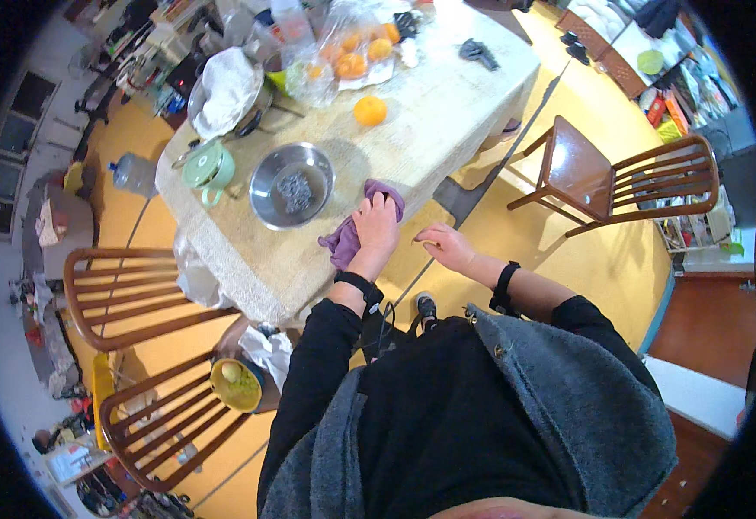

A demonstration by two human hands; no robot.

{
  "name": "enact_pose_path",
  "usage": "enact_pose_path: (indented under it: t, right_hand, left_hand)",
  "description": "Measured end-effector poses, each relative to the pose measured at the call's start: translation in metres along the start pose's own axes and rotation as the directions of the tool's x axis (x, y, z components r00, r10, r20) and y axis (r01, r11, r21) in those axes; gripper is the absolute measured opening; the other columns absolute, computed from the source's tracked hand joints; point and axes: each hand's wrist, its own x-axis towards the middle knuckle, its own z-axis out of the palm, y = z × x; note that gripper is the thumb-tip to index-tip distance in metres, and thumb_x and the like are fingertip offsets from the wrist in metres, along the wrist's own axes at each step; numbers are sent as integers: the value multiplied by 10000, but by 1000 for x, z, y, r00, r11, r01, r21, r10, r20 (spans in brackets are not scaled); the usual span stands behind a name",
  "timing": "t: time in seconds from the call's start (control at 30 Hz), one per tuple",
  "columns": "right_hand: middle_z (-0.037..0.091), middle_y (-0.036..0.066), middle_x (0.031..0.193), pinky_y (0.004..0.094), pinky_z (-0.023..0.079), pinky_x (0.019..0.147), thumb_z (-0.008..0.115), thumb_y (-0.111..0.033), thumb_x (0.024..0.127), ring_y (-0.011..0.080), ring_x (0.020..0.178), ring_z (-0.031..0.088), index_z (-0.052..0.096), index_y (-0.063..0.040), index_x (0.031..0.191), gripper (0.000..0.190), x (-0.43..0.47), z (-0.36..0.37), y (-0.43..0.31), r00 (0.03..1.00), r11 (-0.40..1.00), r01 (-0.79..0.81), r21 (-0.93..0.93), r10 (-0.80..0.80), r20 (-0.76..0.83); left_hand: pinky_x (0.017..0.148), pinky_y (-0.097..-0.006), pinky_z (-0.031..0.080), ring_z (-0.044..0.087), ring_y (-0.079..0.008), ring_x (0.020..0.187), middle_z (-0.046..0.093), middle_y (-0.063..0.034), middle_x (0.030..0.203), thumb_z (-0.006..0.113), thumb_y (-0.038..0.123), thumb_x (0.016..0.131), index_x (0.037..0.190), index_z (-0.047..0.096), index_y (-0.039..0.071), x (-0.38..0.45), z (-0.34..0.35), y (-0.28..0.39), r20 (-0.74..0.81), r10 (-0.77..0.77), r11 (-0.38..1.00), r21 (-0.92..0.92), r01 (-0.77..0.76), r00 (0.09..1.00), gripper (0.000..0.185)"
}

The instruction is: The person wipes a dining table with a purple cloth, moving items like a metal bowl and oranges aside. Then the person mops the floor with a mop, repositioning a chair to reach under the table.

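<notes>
My left hand (378,224) presses on a crumpled purple cloth (348,241) at the near edge of the table, with the fingers bent over it. Past the table's edge, my right hand (450,248) hangs in the air, fingers loosely curled and apart, with nothing clearly in it. Just left of the cloth stands a stainless steel bowl (262,202) holding a grey, speckled clump (295,193), which I cannot tell for sure. A single orange (370,111) lies farther back on the pale tablecloth (430,123).
Left on the table are a green lidded mug (212,166) and a metal pan (260,107) with a white cloth (225,87). A plastic bag of oranges (352,65) sits behind. Wooden chairs (579,172) stand right and left; a yellow-rimmed bin (214,384) is near the left one.
</notes>
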Motion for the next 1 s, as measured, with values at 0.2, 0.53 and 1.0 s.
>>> enact_pose_path:
  t: [0.2, 0.53, 1.0]
  right_hand:
    - [637, 85, 990, 395, 486, 849, 590, -80, 824, 294, 988, 581, 664, -114, 1011, 204, -58, -22, 29, 989, 988, -116, -100, 124, 75]
    - [677, 148, 1036, 404, 510, 827, 541, -193, 843, 311, 948, 639, 656, -103, 1122, 315, -248, -78, 125, 622, 629, -775, -65, 776, 102]
    - [686, 147, 1015, 350, 523, 794, 595, -195, 790, 249, 898, 657, 659, -56, 1127, 370, -408, -25, 142, 260, 254, -932, 258, 965, -9]
  left_hand:
    - [883, -521, 376, 440, -312, 1176, 474, -67, 1314, 591, 132, 780, 1167, 593, 151, 38, 19, 35, 56, 235, 971, 42, -237, 970, 387]
    - [1009, -538, 289, 335, -320, 1315, 364, -82, 1461, 650, 160, 718, 1256, 554, 169, 48, 24, 38, 207, 333, 928, 104, -359, 920, 547]
    - [1089, -493, 228, 260, -321, 1373, 257, -79, 1521, 730, 184, 674, 1306, 502, 167, 48, 39, 33, 269, 308, 928, 125, -350, 913, 672]
